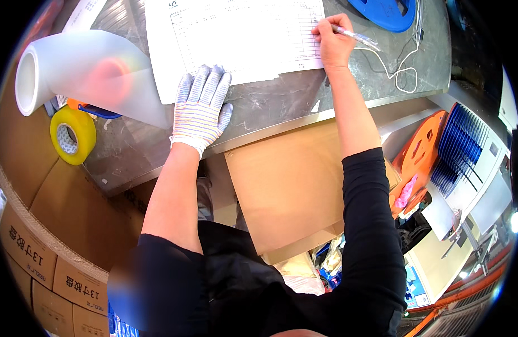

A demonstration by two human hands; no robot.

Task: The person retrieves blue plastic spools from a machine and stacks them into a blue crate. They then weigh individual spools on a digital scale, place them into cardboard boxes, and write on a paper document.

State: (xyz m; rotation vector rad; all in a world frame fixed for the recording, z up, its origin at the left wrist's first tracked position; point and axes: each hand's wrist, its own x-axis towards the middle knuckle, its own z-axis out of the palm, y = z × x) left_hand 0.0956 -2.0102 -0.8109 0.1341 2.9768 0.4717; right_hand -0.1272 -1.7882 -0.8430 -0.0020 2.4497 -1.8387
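Note:
A white printed form with a ruled table lies on the grey metal bench. My left hand, in a white striped glove with grey fingertips, rests flat with its fingers stretched over the form's lower edge. At the form's right side, my bare right hand is closed round a pen, whose clear body slants out past my knuckles. The pen's writing end is partly hidden by my fingers, so contact with the paper is hard to make out.
A roll of translucent film and a yellow tape roll are at left. A blue reel and a white cable lie right of the form. Cardboard boxes stack lower left; orange reels stand at right.

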